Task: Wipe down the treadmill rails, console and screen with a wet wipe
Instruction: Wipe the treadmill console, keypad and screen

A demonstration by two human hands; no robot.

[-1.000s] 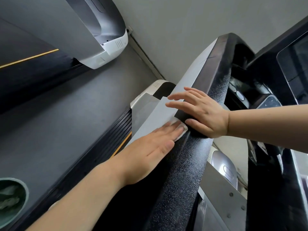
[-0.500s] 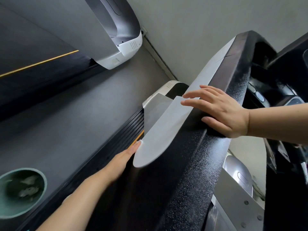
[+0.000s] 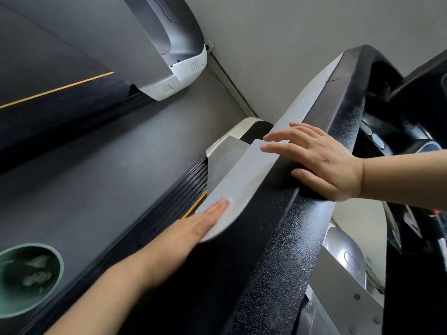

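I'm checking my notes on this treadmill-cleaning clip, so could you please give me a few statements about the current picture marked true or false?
1. The left hand lies flat with straight fingers on the grey side panel of the treadmill rail. True.
2. The right hand is lifted clear of the rail. False: it rests on top of the black textured rail, fingers spread towards the grey panel.
3. A green bin stands on the floor at lower left. True.
4. The green bin is empty. False: crumpled pale pieces lie inside it.
5. Both hands touch each other. False: they are apart along the rail.
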